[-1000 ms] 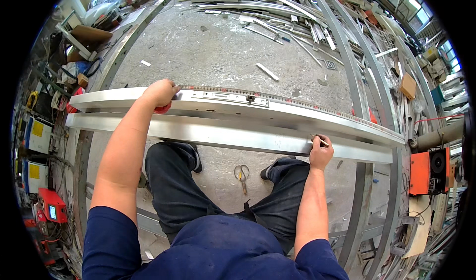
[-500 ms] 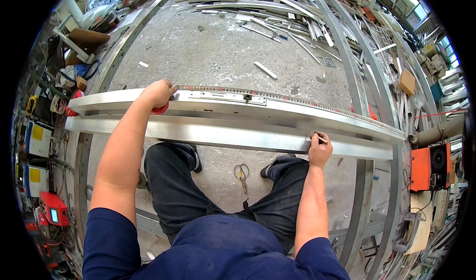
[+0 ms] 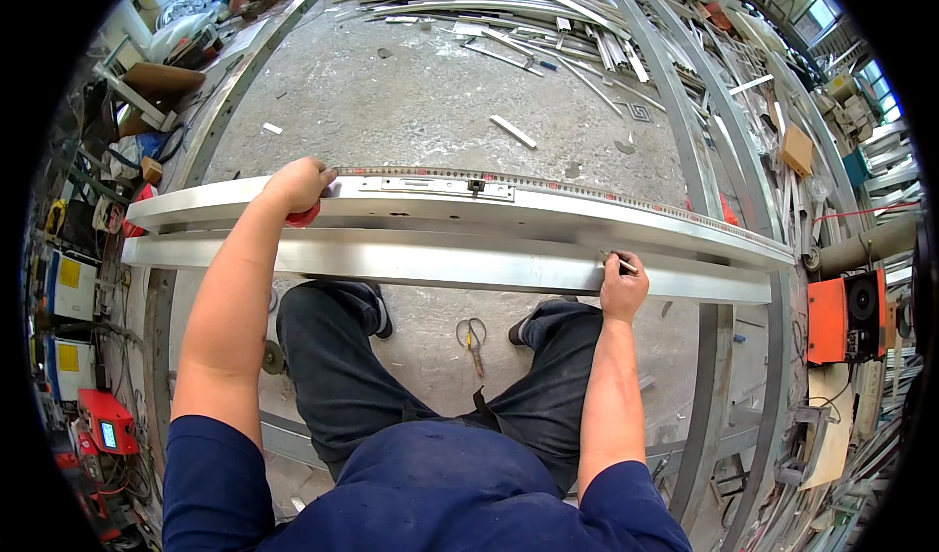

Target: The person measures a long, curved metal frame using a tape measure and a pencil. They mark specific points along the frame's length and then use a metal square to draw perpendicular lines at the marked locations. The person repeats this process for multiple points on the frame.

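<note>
Two hands work along a long aluminium profile [image 3: 440, 229] lying across the person's front. At its left end, the left hand [image 3: 298, 185] is closed over a red tape-measure case [image 3: 305, 215], the tape [image 3: 548, 184] already drawn out rightward along the top edge. Further right, the right hand [image 3: 622, 293] pinches a pencil [image 3: 620, 262] against the profile's face; marking looks under way, cutting not yet begun. Scissors [image 3: 473, 341] lie on the floor below.

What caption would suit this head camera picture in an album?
Left hand pins a tape measure along a metal beam; right hand holds a marker.
</note>
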`<state>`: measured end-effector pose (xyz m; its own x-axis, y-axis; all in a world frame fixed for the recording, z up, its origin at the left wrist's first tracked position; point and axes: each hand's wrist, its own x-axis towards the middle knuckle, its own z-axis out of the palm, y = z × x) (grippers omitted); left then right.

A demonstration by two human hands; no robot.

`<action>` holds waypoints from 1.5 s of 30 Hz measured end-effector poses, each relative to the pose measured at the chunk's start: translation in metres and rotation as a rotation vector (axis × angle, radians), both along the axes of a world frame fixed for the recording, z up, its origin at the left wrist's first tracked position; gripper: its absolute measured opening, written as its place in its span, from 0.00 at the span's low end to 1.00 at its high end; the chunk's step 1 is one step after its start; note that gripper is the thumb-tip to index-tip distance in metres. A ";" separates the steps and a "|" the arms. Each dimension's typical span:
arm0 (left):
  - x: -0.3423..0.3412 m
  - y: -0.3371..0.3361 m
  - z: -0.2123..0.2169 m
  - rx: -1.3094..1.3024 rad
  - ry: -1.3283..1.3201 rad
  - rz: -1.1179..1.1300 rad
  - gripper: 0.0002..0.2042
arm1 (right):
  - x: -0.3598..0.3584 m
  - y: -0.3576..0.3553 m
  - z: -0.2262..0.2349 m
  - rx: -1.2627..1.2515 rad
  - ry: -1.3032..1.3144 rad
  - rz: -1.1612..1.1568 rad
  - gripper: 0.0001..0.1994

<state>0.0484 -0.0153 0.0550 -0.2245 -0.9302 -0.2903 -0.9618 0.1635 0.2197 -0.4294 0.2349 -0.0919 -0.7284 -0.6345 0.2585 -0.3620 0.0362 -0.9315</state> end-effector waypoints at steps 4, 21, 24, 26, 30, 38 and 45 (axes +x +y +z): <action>0.003 -0.003 -0.004 -0.005 -0.001 -0.008 0.19 | 0.000 0.000 0.001 0.009 0.009 0.001 0.07; 0.000 0.000 0.001 0.035 0.023 0.010 0.19 | 0.000 0.001 0.001 0.018 -0.016 0.052 0.10; -0.003 0.001 0.003 0.031 0.031 0.014 0.19 | -0.001 0.002 0.000 0.018 -0.048 0.066 0.09; -0.002 0.000 0.001 0.012 0.022 0.003 0.19 | -0.002 0.003 0.000 0.033 -0.039 0.068 0.09; 0.001 -0.002 -0.003 0.015 -0.020 0.015 0.20 | 0.004 0.002 0.008 0.086 0.078 0.046 0.08; -0.003 -0.001 0.001 0.028 -0.002 0.009 0.20 | 0.002 0.004 0.008 0.097 0.069 0.060 0.08; -0.002 -0.001 0.001 0.018 -0.011 -0.003 0.20 | 0.005 0.000 0.007 0.059 0.049 0.028 0.08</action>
<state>0.0465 -0.0158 0.0561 -0.2236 -0.9241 -0.3098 -0.9637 0.1621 0.2121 -0.4241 0.2346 -0.0849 -0.6977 -0.6695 0.2548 -0.4088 0.0801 -0.9091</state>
